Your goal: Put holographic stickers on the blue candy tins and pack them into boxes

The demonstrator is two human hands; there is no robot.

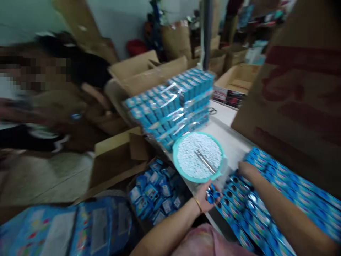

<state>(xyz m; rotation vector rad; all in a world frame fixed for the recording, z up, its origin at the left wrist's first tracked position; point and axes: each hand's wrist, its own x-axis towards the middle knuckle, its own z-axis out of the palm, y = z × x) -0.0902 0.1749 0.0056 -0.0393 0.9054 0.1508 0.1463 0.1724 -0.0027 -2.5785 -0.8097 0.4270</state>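
My left hand (205, 199), with a thin bangle at the wrist, is cupped around several small shiny blue caps (212, 195) just below a turquoise bowl (176, 165). White pellets (186, 156) fill the bowl, and a metal tweezer-like tool (205, 161) lies on top of them. My right hand (245, 170) reaches down to the far end of rows of small blue boxes (234, 202) with round openings, some with shiny blue pieces in them. Its fingers are hidden, so whether they grip anything does not show.
Plastic-wrapped blue boxes (170, 106) are stacked behind the bowl on the white table (226, 131). A large carton (298, 106) rises at right. Below the table's left edge, an open carton (114, 163) stands near loose blue packs (154, 192). Another person (87, 78) sits at left.
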